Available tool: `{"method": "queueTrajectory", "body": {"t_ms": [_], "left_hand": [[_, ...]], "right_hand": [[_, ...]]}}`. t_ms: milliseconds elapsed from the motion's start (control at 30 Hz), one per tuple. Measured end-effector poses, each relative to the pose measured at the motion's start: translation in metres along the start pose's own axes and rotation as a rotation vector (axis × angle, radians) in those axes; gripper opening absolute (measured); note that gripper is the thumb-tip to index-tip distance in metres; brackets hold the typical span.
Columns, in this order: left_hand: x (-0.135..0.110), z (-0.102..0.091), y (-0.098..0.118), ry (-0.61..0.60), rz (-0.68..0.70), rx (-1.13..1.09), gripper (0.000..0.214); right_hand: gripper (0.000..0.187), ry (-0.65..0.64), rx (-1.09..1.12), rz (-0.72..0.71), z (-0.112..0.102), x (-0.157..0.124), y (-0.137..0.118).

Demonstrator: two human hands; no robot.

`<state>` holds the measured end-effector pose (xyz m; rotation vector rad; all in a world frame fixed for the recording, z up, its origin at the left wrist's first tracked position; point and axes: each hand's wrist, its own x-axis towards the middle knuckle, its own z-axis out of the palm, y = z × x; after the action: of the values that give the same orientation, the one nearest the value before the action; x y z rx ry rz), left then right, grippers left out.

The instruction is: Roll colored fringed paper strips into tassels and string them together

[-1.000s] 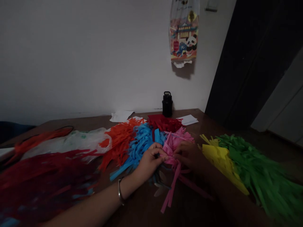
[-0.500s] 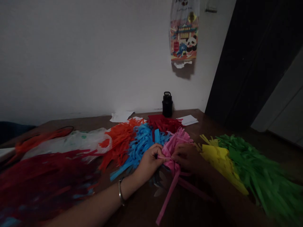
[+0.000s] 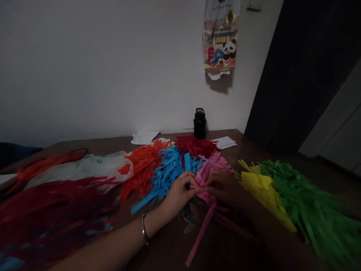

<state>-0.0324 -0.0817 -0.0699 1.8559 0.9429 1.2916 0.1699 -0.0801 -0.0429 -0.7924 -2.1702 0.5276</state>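
Observation:
My left hand (image 3: 178, 194) and my right hand (image 3: 222, 187) meet at the middle of the brown table (image 3: 169, 248), both pinching a bunch of pink paper strips (image 3: 210, 169). One long pink strip (image 3: 200, 233) hangs from the bunch toward me. A metal bangle (image 3: 144, 227) sits on my left wrist. My right hand is in shadow. Blue paper strips (image 3: 167, 171) lie just left of my left hand.
Orange strips (image 3: 142, 165), dark red strips (image 3: 47, 210) and a clear plastic bag (image 3: 84, 167) lie at the left. Yellow strips (image 3: 262, 188) and green strips (image 3: 304, 203) lie at the right. A black bottle (image 3: 199, 123) and white papers (image 3: 225, 142) stand by the wall.
The pink bunch has been gathered and lifted slightly between my hands. Its hanging strip has swung toward the table's near edge. My hands stay close together.

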Motion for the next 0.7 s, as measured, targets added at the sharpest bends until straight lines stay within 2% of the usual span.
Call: {"method": "queueTrajectory", "body": {"t_ms": [333,533,700], "left_hand": [[0.0001,-0.0002,-0.0049,0.016,0.008,0.007,0.021],[0.0000,-0.0010,-0.0070,0.039,0.012,0.010,0.026],[0.0008,-0.0019,-0.0061,0.050,0.010,0.016,0.028]], "right_hand": [[0.013,-0.073,0.015,0.029,-0.0057,0.0002,0.0007],[0.008,-0.071,0.003,0.030,-0.0087,-0.0003,0.0014],[0.013,-0.078,-0.027,0.025,-0.0082,-0.0007,0.0011]]}}
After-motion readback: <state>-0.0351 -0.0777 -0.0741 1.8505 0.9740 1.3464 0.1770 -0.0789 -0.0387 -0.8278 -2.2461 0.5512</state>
